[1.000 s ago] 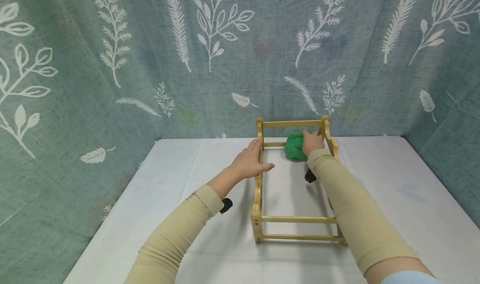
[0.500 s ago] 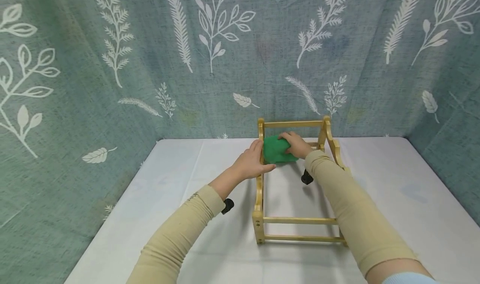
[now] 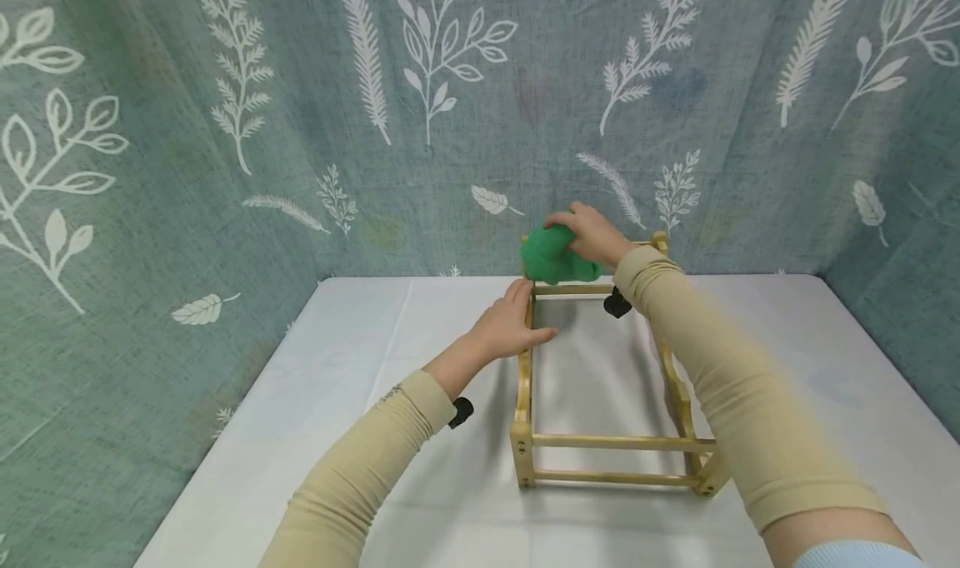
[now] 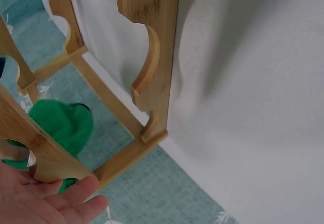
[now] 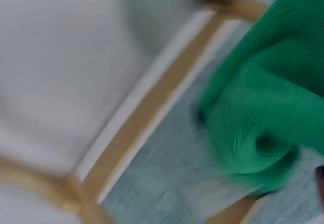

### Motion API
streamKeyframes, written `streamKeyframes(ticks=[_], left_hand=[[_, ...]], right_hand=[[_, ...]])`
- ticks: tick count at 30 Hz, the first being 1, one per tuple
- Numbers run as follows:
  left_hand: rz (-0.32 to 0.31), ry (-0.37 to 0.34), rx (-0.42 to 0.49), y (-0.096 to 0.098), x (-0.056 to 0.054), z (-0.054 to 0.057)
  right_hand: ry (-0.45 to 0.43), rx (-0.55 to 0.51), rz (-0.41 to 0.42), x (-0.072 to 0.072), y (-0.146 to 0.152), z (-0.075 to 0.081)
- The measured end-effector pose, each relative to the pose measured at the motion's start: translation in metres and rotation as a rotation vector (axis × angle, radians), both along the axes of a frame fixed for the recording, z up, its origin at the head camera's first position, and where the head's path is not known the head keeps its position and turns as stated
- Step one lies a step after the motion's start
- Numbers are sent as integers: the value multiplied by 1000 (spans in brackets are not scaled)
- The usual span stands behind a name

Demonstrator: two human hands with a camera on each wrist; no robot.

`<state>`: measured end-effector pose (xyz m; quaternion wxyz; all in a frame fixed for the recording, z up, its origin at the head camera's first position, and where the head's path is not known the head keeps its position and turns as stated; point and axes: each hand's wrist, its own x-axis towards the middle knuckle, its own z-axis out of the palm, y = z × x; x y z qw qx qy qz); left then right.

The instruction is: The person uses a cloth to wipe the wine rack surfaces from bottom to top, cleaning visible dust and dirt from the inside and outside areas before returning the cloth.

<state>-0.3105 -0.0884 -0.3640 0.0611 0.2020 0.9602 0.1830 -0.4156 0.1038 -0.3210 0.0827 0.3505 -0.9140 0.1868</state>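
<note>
A green cloth (image 3: 551, 256) is bunched in my right hand (image 3: 597, 235), which grips it at the far left corner of a wooden rack (image 3: 622, 442). It covers part of the rack's back top bar. In the right wrist view the folded cloth (image 5: 263, 102) is blurred and fills the right side. My left hand (image 3: 506, 325) holds the rack's left side rail, fingers on the outer side and thumb reaching over the inner side. Seen in the left wrist view, the fingers (image 4: 76, 201) lie against the notched wooden side piece (image 4: 55, 158), with the green cloth behind it.
The rack stands on a table with a white cover (image 3: 420, 485). A patterned teal curtain (image 3: 480, 118) hangs close behind and at both sides. Black wrist-camera parts show beside the left wrist (image 3: 461, 412) and below the right hand (image 3: 617, 303).
My right hand has moved the cloth from the rack's back right along the back bar to the left, then up to the top corner. The left hand stays on the rail.
</note>
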Motion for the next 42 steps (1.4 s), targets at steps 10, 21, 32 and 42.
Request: streamKeyframes(ticks=[10,21,32,42], left_hand=[[-11,-16,-19,2,1,3],[15,-26,-36,0,-2,3],[10,-38,-21,0,0,2],[-4,-58,-30,0,1,4]], right_hand=[[-75,172,-196,0,-1,-3],[-12,322,-256,1,51,9],[-51,301,-227,1,72,10],[-27,251,-187,-9,12,-3]])
